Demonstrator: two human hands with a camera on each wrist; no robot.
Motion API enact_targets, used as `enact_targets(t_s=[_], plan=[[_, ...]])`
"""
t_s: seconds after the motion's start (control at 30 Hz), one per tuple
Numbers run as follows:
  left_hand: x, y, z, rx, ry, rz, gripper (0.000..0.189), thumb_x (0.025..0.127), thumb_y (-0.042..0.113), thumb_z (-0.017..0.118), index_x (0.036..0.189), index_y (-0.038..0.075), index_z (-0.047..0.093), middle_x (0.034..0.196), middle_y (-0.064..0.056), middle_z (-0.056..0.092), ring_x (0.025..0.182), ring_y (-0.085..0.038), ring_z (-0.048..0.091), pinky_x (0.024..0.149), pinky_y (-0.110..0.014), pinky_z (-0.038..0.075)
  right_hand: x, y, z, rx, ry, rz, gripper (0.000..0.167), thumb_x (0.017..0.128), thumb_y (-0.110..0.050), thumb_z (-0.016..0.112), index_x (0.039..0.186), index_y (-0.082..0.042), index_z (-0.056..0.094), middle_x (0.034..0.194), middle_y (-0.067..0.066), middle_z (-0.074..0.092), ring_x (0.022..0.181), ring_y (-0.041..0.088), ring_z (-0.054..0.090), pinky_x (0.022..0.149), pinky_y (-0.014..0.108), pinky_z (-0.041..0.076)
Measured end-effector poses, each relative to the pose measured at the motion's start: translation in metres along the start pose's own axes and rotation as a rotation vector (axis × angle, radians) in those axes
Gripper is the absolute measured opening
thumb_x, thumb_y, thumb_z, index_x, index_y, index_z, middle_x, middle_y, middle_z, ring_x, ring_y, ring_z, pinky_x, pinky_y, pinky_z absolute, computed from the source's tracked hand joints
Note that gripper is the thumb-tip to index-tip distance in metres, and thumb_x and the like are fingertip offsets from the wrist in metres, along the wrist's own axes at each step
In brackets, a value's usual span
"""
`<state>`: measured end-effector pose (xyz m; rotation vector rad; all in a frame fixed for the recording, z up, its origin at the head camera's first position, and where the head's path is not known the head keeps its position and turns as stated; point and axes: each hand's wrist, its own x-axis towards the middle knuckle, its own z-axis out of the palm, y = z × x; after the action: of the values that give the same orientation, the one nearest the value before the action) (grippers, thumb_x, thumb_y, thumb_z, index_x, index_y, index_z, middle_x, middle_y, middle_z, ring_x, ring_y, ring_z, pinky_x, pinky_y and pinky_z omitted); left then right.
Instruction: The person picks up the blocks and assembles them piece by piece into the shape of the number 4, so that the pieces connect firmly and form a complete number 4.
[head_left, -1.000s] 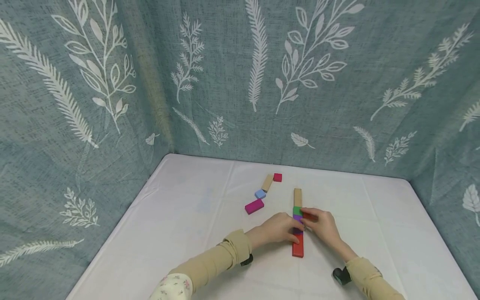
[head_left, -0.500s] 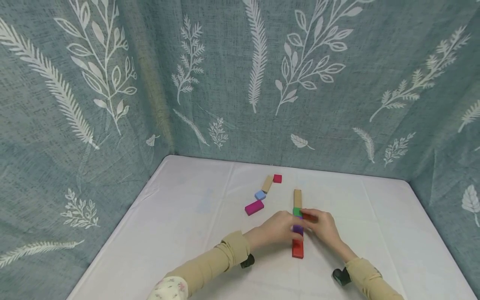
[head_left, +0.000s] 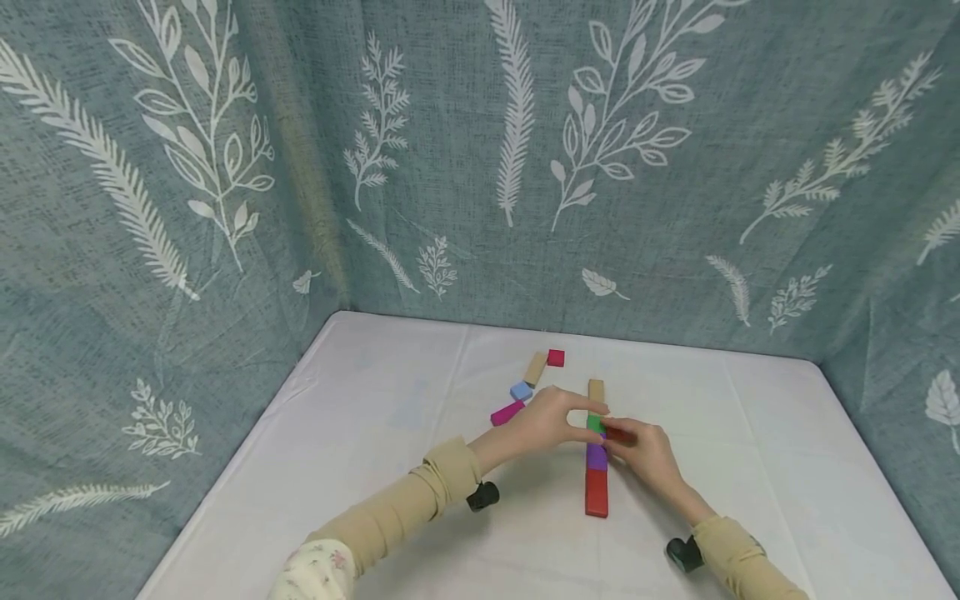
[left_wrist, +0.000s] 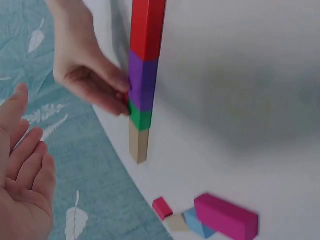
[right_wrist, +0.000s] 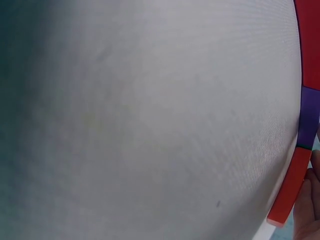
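Observation:
A straight row of blocks runs away from me: a red block (head_left: 597, 493) nearest, then a purple block (head_left: 597, 457), a green block (head_left: 593, 424) and a plain wooden block (head_left: 596, 388). My right hand (head_left: 651, 457) pinches an orange-red block (right_wrist: 290, 187) at the row's right side, beside the purple-green joint; fingers partly cover it in the head view. My left hand (head_left: 542, 423) reaches over the row from the left, thumb and forefinger apart near the green block. In the left wrist view this left hand (left_wrist: 27, 175) shows extended fingers and holds nothing.
Left of the row lie a magenta block (left_wrist: 227, 215), a light blue block (head_left: 521, 391), another wooden block (head_left: 536, 369) and a small crimson block (head_left: 556, 358). The white tabletop (head_left: 390, 400) meets a teal leaf-patterned curtain (head_left: 465, 167) behind and at the sides.
My left hand has moved away from me along the row, from the purple and red blocks to near the green one, its fingers spreading. My right hand stays in place.

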<state>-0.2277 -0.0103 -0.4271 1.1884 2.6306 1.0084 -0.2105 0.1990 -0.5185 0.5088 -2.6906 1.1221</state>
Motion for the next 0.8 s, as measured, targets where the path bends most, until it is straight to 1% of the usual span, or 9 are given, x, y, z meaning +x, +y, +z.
enact_targets(t_s=[0.1, 0.23, 0.33, 0.43, 0.47, 0.57, 0.67, 0.7, 0.8], plan=[[0.000, -0.003, -0.010, -0.010, 0.020, -0.016, 0.041, 0.081, 0.028, 0.074, 0.118, 0.011, 0.067, 0.118, 0.001, 0.068, 0.113, -0.011, 0.062, 0.091, -0.016, 0.048, 0.001, 0.000, 0.000, -0.001, -0.023, 0.028, 0.036, 0.078, -0.007, 0.076, 0.112, 0.000, 0.068, 0.108, 0.016, 0.071, 0.100, 0.032, 0.067, 0.084, 0.041, 0.055], [-0.001, -0.007, -0.024, -0.016, 0.059, -0.046, 0.043, 0.082, 0.029, 0.073, 0.120, 0.011, 0.066, 0.120, 0.000, 0.067, 0.114, -0.013, 0.062, 0.094, -0.022, 0.050, 0.001, -0.001, 0.001, 0.000, -0.029, 0.055, 0.036, 0.077, -0.006, 0.076, 0.112, -0.001, 0.068, 0.108, 0.015, 0.071, 0.101, 0.031, 0.067, 0.086, 0.042, 0.054], [-0.005, -0.009, -0.033, -0.025, 0.096, -0.077, 0.043, 0.083, 0.029, 0.073, 0.121, 0.013, 0.065, 0.121, 0.000, 0.067, 0.114, -0.014, 0.061, 0.092, -0.025, 0.050, 0.001, -0.001, 0.001, 0.004, -0.026, 0.050, 0.035, 0.078, -0.007, 0.076, 0.112, -0.001, 0.068, 0.108, 0.015, 0.071, 0.101, 0.031, 0.067, 0.085, 0.043, 0.054], [-0.009, -0.012, -0.040, -0.031, 0.147, -0.075, 0.042, 0.082, 0.027, 0.074, 0.120, 0.011, 0.066, 0.120, -0.002, 0.068, 0.113, -0.017, 0.062, 0.095, -0.030, 0.050, 0.001, -0.001, 0.000, 0.004, -0.022, 0.044, 0.035, 0.078, -0.007, 0.076, 0.111, -0.001, 0.069, 0.107, 0.015, 0.071, 0.100, 0.031, 0.067, 0.085, 0.042, 0.054], [-0.011, -0.013, -0.042, -0.035, 0.163, -0.076, 0.041, 0.082, 0.026, 0.074, 0.120, 0.011, 0.066, 0.119, -0.002, 0.068, 0.110, -0.018, 0.063, 0.095, -0.032, 0.050, 0.001, -0.001, 0.000, 0.004, -0.021, 0.044, 0.034, 0.078, -0.008, 0.076, 0.111, -0.001, 0.069, 0.107, 0.015, 0.071, 0.100, 0.031, 0.067, 0.085, 0.042, 0.054], [-0.014, -0.019, -0.048, -0.049, 0.199, -0.078, 0.041, 0.081, 0.024, 0.075, 0.118, 0.009, 0.067, 0.119, -0.005, 0.068, 0.113, -0.020, 0.062, 0.099, -0.036, 0.048, 0.000, -0.001, -0.001, 0.002, -0.018, 0.048, 0.034, 0.078, -0.007, 0.076, 0.111, -0.001, 0.069, 0.107, 0.015, 0.071, 0.100, 0.031, 0.067, 0.085, 0.042, 0.054], [-0.016, -0.026, -0.051, -0.067, 0.215, -0.107, 0.041, 0.081, 0.023, 0.075, 0.119, 0.009, 0.067, 0.121, -0.006, 0.067, 0.117, -0.021, 0.060, 0.099, -0.038, 0.048, 0.000, -0.002, -0.001, 0.005, -0.023, 0.055, 0.035, 0.078, -0.007, 0.076, 0.111, -0.001, 0.069, 0.108, 0.015, 0.071, 0.101, 0.030, 0.067, 0.085, 0.041, 0.054], [-0.017, -0.029, -0.051, -0.079, 0.219, -0.119, 0.041, 0.081, 0.023, 0.075, 0.119, 0.009, 0.067, 0.122, -0.006, 0.067, 0.121, -0.021, 0.058, 0.099, -0.038, 0.048, 0.000, -0.002, -0.001, 0.005, -0.024, 0.055, 0.035, 0.078, -0.007, 0.076, 0.111, -0.001, 0.069, 0.108, 0.015, 0.071, 0.101, 0.030, 0.067, 0.085, 0.041, 0.054], [-0.019, -0.038, -0.053, -0.107, 0.239, -0.151, 0.041, 0.081, 0.022, 0.075, 0.119, 0.011, 0.067, 0.122, -0.006, 0.066, 0.120, -0.020, 0.058, 0.099, -0.037, 0.048, 0.000, -0.002, -0.001, 0.010, -0.027, 0.057, 0.035, 0.078, -0.007, 0.076, 0.112, -0.001, 0.068, 0.109, 0.015, 0.071, 0.101, 0.030, 0.067, 0.085, 0.041, 0.054]])
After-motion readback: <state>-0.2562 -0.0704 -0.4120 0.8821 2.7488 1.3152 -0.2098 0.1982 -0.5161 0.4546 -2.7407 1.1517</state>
